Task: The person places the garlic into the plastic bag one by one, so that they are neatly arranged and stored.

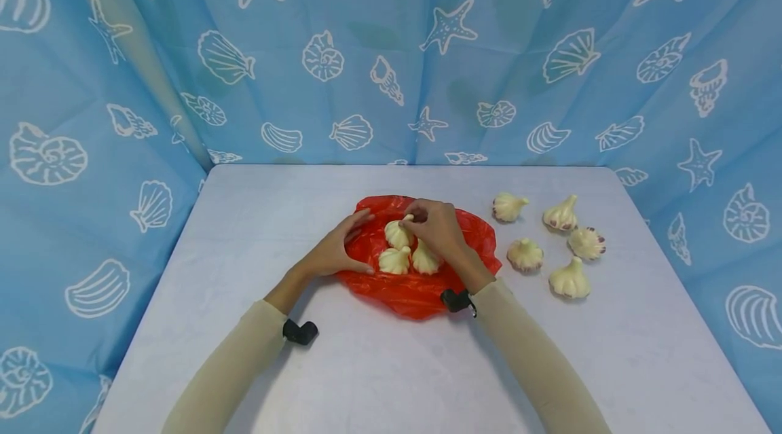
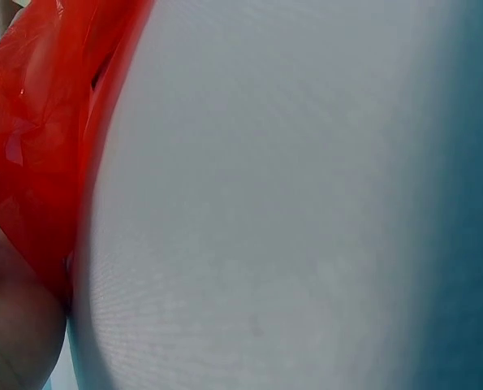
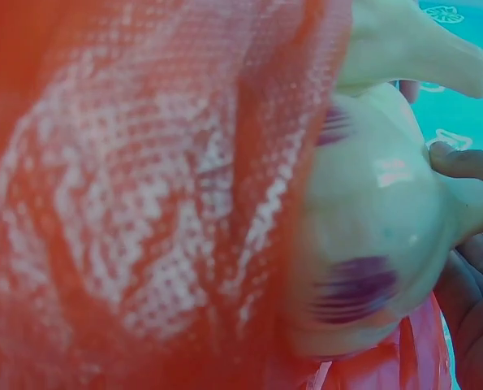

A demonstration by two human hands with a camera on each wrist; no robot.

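Observation:
A red plastic bag (image 1: pixel 403 301) lies spread on the table with its mouth facing up, and three garlic bulbs sit in it. My right hand (image 1: pixel 441 227) is over the bag and pinches the stem of the farthest garlic bulb (image 1: pixel 397 236) between thumb and fingers. The right wrist view has that garlic bulb (image 3: pixel 379 219), with purple streaks, partly behind the red plastic. Two other garlic bulbs, a near left one (image 1: pixel 394 261) and a near right one (image 1: pixel 424 259), rest beside it. My left hand (image 1: pixel 332 250) rests against the bag's left side, thumb and fingers spread apart.
Several loose garlic bulbs lie to the right of the bag, among them one at the back (image 1: pixel 507 207) and one nearer the front (image 1: pixel 570 279). All stand on a white table (image 1: pixel 275 210). A blue shell-patterned curtain (image 1: pixel 379 26) encloses the back and sides.

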